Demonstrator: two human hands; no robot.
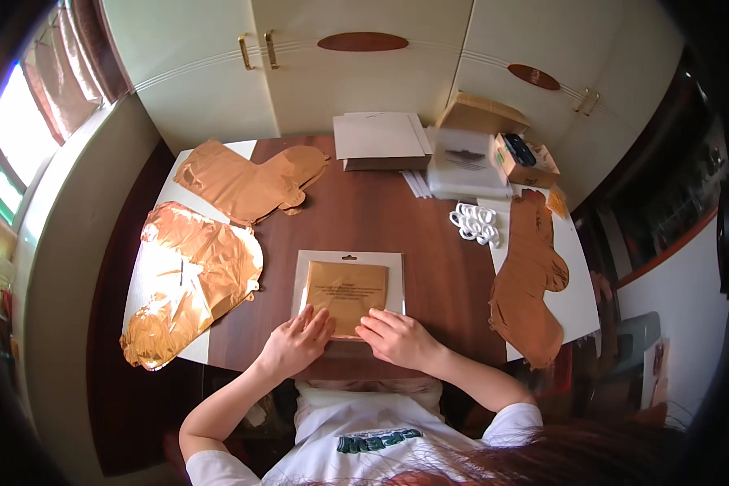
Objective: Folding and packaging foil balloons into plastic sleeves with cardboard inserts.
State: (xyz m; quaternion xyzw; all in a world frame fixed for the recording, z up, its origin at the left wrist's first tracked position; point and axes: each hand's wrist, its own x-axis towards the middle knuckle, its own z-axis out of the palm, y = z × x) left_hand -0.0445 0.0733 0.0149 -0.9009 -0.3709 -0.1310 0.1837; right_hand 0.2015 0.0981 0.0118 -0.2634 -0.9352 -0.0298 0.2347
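Observation:
A clear flat packet [347, 285] holding a folded copper-coloured foil piece lies on the brown table [429, 259] right in front of me. My left hand [296, 343] rests flat on the packet's near left corner, fingers spread. My right hand [397, 337] presses on its near right edge, fingers together and pointing left. Neither hand lifts or grips anything.
Flat copper foil balloons lie at the left [190, 279], back left [251, 182] and right [530, 279] of the table. White plastic rings [475, 223] sit right of centre. A stack of white sheets [381, 139], a clear box [466, 162] and a cardboard box [522, 160] stand at the back by the cupboards.

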